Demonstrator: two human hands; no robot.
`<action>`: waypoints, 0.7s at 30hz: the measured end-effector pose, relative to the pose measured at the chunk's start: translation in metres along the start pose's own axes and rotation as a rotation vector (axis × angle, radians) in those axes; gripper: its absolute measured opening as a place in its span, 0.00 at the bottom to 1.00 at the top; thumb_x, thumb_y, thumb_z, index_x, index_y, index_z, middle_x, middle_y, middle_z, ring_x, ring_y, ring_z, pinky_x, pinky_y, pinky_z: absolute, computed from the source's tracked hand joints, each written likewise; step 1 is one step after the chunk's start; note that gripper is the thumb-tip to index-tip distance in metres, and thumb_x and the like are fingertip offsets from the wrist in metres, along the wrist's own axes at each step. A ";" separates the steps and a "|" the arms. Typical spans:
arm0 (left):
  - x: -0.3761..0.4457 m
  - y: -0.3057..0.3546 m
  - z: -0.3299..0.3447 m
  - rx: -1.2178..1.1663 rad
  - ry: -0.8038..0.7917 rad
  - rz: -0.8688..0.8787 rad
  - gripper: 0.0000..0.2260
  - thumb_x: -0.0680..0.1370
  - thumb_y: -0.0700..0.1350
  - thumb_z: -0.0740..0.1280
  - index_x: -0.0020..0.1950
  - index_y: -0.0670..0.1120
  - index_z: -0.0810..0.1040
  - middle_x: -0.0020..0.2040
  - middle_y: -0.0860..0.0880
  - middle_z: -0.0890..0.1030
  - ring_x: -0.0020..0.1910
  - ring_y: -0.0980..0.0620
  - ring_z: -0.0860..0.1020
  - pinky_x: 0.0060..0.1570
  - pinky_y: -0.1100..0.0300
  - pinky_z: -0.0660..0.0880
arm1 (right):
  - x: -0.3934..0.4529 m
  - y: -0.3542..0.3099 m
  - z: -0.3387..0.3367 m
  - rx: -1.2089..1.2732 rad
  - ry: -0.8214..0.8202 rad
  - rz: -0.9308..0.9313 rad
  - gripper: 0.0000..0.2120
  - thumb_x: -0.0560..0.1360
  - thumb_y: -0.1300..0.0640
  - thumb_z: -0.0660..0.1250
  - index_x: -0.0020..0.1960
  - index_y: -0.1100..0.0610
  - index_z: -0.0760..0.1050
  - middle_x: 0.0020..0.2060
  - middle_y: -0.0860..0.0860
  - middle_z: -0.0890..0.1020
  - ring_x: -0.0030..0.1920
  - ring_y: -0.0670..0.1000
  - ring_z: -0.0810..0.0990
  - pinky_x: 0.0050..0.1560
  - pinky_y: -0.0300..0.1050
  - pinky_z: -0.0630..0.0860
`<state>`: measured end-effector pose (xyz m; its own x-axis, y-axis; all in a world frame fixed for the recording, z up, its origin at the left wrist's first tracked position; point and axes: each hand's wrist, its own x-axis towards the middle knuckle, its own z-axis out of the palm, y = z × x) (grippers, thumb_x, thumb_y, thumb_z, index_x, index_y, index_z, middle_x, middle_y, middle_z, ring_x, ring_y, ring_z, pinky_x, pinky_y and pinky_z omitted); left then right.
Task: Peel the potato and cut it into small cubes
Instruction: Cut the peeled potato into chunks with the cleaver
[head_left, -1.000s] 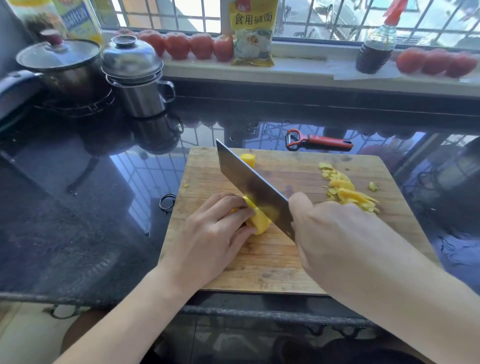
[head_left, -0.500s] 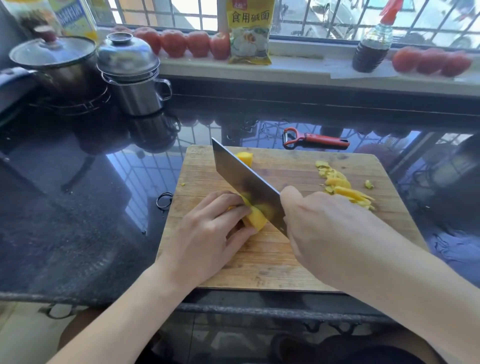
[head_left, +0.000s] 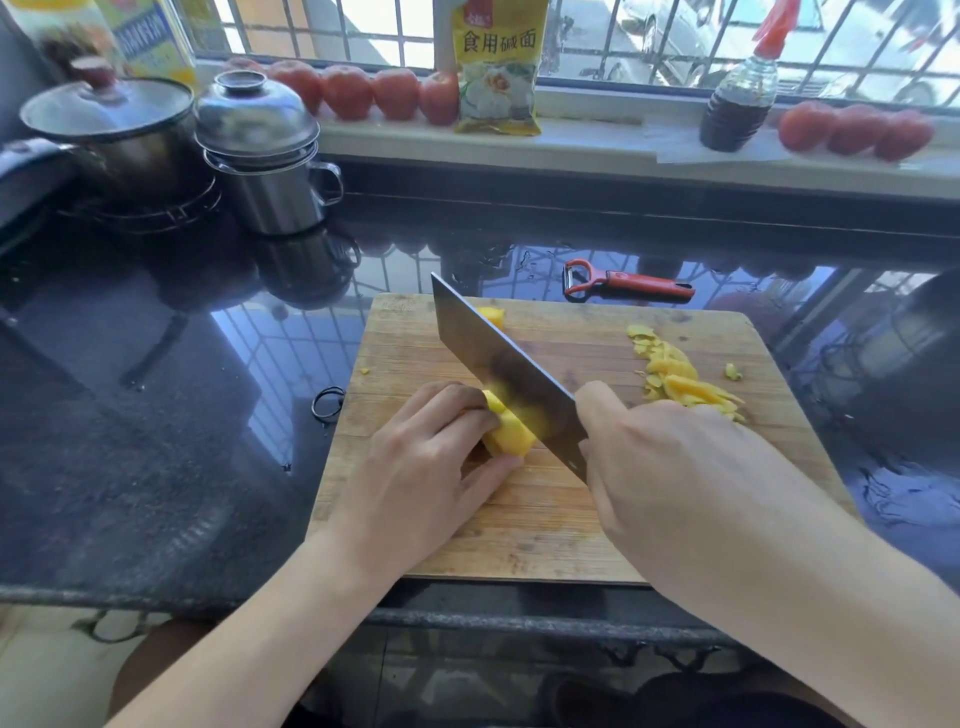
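A peeled yellow potato piece (head_left: 509, 436) lies on the wooden cutting board (head_left: 561, 525). My left hand (head_left: 421, 467) presses it down from the left, fingers curled over its top. My right hand (head_left: 675, 467) grips the handle of a wide cleaver (head_left: 498, 364), handle hidden by the hand. The blade runs diagonally toward the board's far left and touches the potato's right side. A smaller potato piece (head_left: 492, 315) peeks out behind the blade at the far edge. A pile of yellow peelings (head_left: 675, 376) lies on the board's right part.
A red peeler (head_left: 628, 280) lies on the black counter just beyond the board. Two lidded metal pots (head_left: 260, 156) stand at the far left. Tomatoes (head_left: 363, 93), a yellow packet (head_left: 496, 67) and a dark sauce bottle (head_left: 737, 98) line the windowsill. A black hair tie (head_left: 327, 402) sits left of the board.
The cleaver has shifted slightly left and sits lower against the potato. My left hand's fingers have pulled back a little along the potato. The view has shifted slightly.
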<state>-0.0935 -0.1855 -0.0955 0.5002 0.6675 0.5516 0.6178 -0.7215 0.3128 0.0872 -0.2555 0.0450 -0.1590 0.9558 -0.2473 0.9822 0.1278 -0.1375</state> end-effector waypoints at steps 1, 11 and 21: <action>0.000 -0.001 0.000 -0.004 -0.003 -0.005 0.12 0.78 0.50 0.76 0.53 0.42 0.84 0.55 0.49 0.82 0.57 0.49 0.80 0.58 0.58 0.77 | -0.001 -0.002 -0.001 0.010 0.010 -0.001 0.10 0.82 0.61 0.54 0.61 0.52 0.61 0.41 0.50 0.72 0.43 0.55 0.76 0.43 0.50 0.79; -0.001 -0.001 0.002 -0.007 -0.009 -0.011 0.12 0.78 0.51 0.75 0.54 0.43 0.84 0.56 0.49 0.82 0.57 0.49 0.79 0.59 0.58 0.77 | 0.004 -0.005 -0.002 0.007 -0.017 0.008 0.09 0.82 0.62 0.55 0.59 0.52 0.60 0.41 0.50 0.72 0.43 0.54 0.76 0.42 0.50 0.79; 0.000 -0.005 0.007 -0.060 0.025 -0.010 0.12 0.78 0.50 0.75 0.52 0.42 0.84 0.54 0.49 0.82 0.55 0.48 0.80 0.56 0.54 0.78 | 0.011 -0.004 0.005 0.019 -0.025 0.014 0.09 0.81 0.62 0.56 0.57 0.52 0.60 0.41 0.50 0.73 0.43 0.54 0.76 0.40 0.48 0.77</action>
<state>-0.0927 -0.1807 -0.1023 0.4785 0.6703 0.5672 0.5848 -0.7251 0.3636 0.0815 -0.2473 0.0376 -0.1481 0.9504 -0.2735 0.9823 0.1093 -0.1523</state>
